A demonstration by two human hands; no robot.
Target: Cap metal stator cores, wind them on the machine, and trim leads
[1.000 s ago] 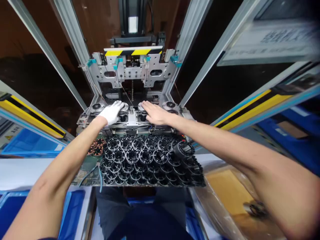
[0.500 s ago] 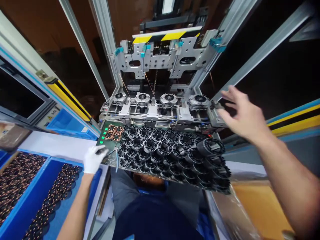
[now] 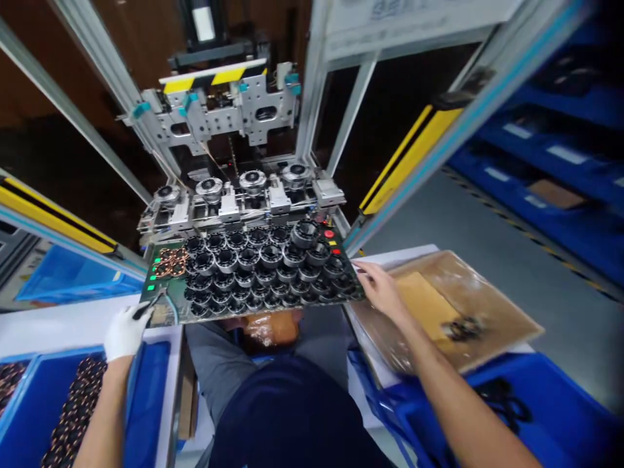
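My left hand (image 3: pixel 123 333), in a white glove, is at the left edge of a dark green control panel (image 3: pixel 168 286). Its fingers are curled but apart, close to pliers (image 3: pixel 164 298) with a light blue handle. Bare, my right hand (image 3: pixel 379 286) reaches the panel's right edge with fingers apart and nothing visible in them. Between the hands, black ring-shaped motor cores (image 3: pixel 266 276) cover most of the panel in stacked rows. Several copper-wound coils (image 3: pixel 171 262) lie at its left end beside green buttons.
Behind the panel stands a machine with round metal fixtures (image 3: pixel 252 182) in a row. Yellow-black guards (image 3: pixel 404 156) flank it. A blue bin (image 3: pixel 73 409) of wound parts is at left. A plastic-wrapped board (image 3: pixel 439 305) and blue bin (image 3: pixel 536 403) are at right.
My right hand has come down from beside the machine to the panel's right edge. My left hand stays by the left edge. The view has swung to the right.
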